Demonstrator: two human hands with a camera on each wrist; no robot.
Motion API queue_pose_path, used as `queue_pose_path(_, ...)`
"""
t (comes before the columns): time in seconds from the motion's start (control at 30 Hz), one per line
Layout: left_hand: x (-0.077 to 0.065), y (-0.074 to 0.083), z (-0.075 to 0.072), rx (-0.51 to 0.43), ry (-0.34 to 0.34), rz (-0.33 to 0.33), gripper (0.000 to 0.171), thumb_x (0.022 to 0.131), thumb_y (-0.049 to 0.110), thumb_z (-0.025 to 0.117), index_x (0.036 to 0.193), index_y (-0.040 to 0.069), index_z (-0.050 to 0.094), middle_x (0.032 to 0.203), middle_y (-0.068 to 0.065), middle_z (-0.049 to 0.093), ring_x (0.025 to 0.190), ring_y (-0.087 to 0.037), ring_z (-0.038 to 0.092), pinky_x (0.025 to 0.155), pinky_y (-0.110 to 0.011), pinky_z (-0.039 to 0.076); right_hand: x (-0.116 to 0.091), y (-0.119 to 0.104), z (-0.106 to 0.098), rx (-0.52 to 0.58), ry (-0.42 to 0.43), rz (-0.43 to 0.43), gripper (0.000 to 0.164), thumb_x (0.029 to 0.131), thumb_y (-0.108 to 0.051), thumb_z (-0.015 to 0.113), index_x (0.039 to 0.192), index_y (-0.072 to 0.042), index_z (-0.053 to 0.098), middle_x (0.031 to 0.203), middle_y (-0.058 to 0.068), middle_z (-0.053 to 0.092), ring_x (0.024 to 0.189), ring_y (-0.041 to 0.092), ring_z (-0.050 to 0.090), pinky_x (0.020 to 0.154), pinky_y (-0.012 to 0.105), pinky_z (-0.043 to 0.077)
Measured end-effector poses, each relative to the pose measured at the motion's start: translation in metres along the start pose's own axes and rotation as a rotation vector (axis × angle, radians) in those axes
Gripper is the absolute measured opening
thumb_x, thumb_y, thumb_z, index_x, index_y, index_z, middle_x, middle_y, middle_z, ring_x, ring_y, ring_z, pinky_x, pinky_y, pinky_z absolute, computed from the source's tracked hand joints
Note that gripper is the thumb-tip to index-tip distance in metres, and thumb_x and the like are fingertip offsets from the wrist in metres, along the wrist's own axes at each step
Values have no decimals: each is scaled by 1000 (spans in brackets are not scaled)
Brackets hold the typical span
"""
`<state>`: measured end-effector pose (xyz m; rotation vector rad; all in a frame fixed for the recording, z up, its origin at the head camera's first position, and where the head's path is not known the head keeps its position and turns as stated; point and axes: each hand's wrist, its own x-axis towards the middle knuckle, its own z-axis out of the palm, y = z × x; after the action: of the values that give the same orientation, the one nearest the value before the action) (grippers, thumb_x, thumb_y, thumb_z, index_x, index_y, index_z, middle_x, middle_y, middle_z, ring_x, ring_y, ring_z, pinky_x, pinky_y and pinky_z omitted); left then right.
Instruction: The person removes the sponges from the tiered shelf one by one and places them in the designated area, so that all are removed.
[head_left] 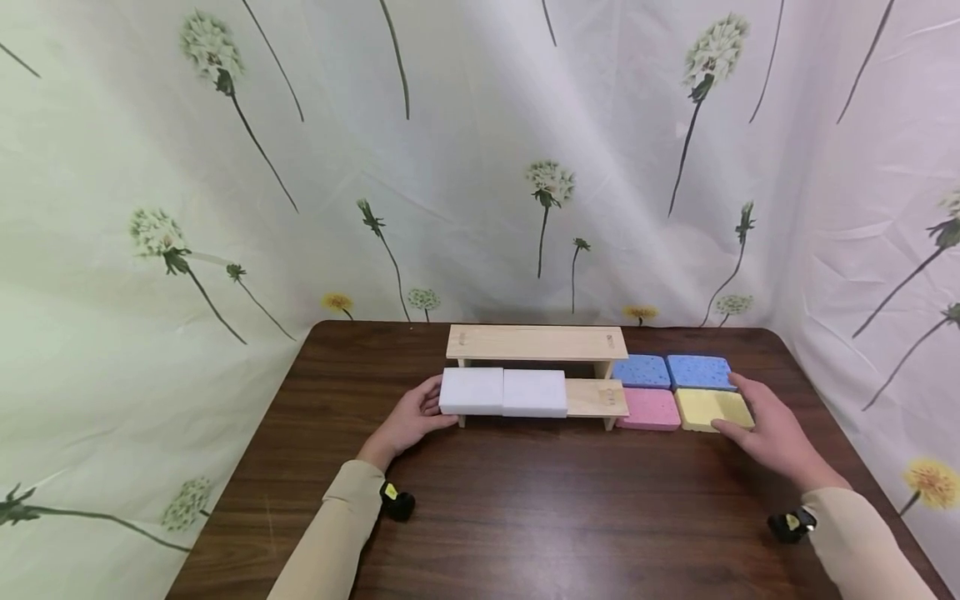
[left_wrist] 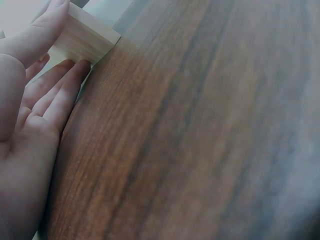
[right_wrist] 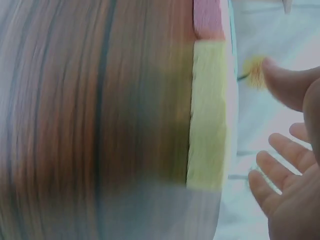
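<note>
two beige sleeves come in nearest, over the near part of the desk, a small black device at the left wrist and another at the right. the left hand is partly open, thumb and fingers apart, its fingertips touching the left end of a pale wooden stand without wrapping round it. the stand sits midway along the desk's far edge, its higher shelf behind the lower one. on the lower shelf, two white blocks lie flat side by side from the left end, the rightmost part of the wood bare.

the right hand is wide open, fingers spread, gripping nothing, at the right end of a yellow sponge towards the desk's far right corner. left of the yellow one lies a pink sponge; behind them, two blue sponges. flower-printed cloth hangs beyond the far edge.
</note>
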<state>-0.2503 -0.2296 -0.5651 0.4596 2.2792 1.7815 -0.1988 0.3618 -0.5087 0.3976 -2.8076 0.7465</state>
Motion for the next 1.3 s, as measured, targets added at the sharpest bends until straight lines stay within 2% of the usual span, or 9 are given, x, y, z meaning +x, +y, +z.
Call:
queue_pose_path(0.23,1,-1,-1,2,-3,2,84,91,7,83,160,0,35,156,-25,49,140,-37,54,111,-34,51,8,-25,12,43,-3,-38,76,89,-24,87,148,7,50,145,33,54,126,51,54,96,71,48)
queue_pose_path(0.57,3,1,-2,9,2,-7,85,92,5,82,162,0,33,157,-25,48,141,-37,53,111,-36,51,23,-55,34,87,-95,-58,75,93,-32,83,152,-1,49,151,26,52,140,49,46,110,73,40)
queue_pose_path(0.8,1,-3,-1,-1,-5,-6,85,92,6,83,161,-1,34,156,-26,49,141,-38,53,111,-34,51,35,-76,51,100,-56,-211,73,87,-26,89,147,-3,56,144,19,62,133,42,56,107,68,47)
queue_pose_path(1.07,2,-5,-2,-7,-5,4,84,91,5,83,161,1,36,156,-25,50,140,-37,53,111,-33,51,46,-102,63,126,-24,-382,70,85,-18,90,144,3,57,140,20,64,129,40,59,104,63,49)
queue_pose_path(1.2,2,-4,-1,-13,-14,9,84,91,4,82,161,0,35,155,-25,50,139,-38,54,109,-31,52,50,-113,70,115,-23,-416,71,85,-20,90,144,3,58,140,20,64,129,40,59,104,59,50)
queue_pose_path(1.3,2,-2,-1,-13,-12,9,84,91,5,82,161,0,35,155,-26,50,140,-38,54,109,-30,52,54,-122,74,123,-58,-399,72,88,-25,88,147,1,56,142,19,63,132,40,58,108,59,49)
